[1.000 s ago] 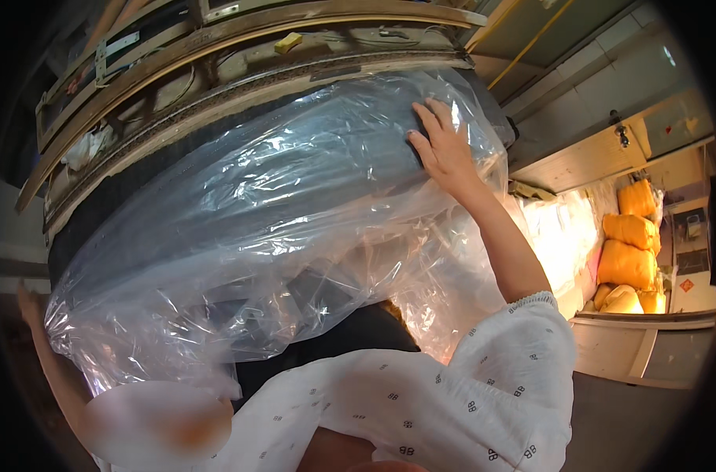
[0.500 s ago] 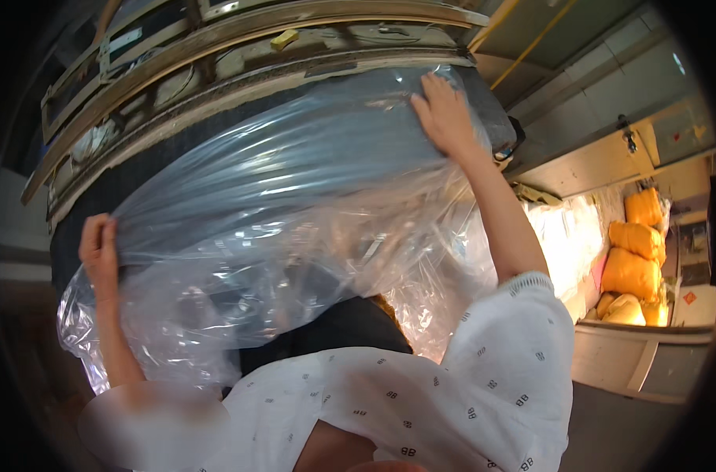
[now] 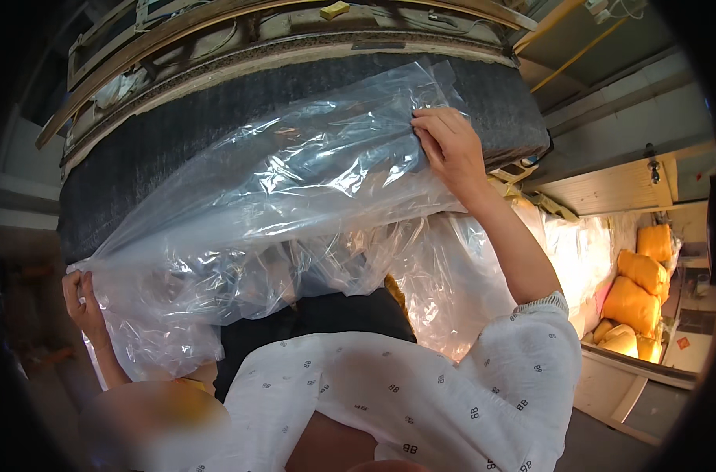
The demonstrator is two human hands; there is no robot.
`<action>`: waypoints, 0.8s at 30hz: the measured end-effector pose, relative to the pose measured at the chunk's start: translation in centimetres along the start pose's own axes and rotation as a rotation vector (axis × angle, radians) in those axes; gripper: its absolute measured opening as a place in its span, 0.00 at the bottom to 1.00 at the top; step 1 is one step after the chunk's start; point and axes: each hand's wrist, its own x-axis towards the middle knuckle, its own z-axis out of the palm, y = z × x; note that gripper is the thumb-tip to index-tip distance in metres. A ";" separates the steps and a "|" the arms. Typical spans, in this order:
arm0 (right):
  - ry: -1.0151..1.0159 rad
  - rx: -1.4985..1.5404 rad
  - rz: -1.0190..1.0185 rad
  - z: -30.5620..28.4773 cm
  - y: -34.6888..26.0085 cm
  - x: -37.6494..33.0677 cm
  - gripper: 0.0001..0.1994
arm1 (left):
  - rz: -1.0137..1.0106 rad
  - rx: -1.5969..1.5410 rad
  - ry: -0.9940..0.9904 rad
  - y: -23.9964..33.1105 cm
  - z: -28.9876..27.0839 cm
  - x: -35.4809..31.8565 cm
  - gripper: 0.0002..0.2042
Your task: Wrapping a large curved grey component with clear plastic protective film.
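your right hand (image 3: 451, 149) pinches the clear plastic sheet (image 3: 295, 204) against the dark roll (image 3: 177, 134). your left hand (image 3: 81, 297) is fisted on the sheet's lower corner.

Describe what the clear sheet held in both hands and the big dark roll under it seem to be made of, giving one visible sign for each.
Clear sheet: thin plastic film, glossy; it is see-through, crinkled and throws bright glare. Dark roll: probably a matt fabric or felt-like material; its surface looks dull, finely textured and without shine, though the view leaves this open.
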 end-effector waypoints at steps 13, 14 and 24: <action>-0.073 -0.253 0.065 0.2 3.3 3.4 0.16 | -0.047 -0.039 -0.035 0.8 1.3 0.7 0.04; -0.073 -0.252 0.062 0.2 2.8 3.8 0.16 | -0.055 -0.030 -0.033 0.7 0.9 0.2 0.03; -0.069 -0.110 0.202 0.7 5.4 3.9 0.14 | -0.092 0.161 0.000 0.8 -2.5 -2.8 0.04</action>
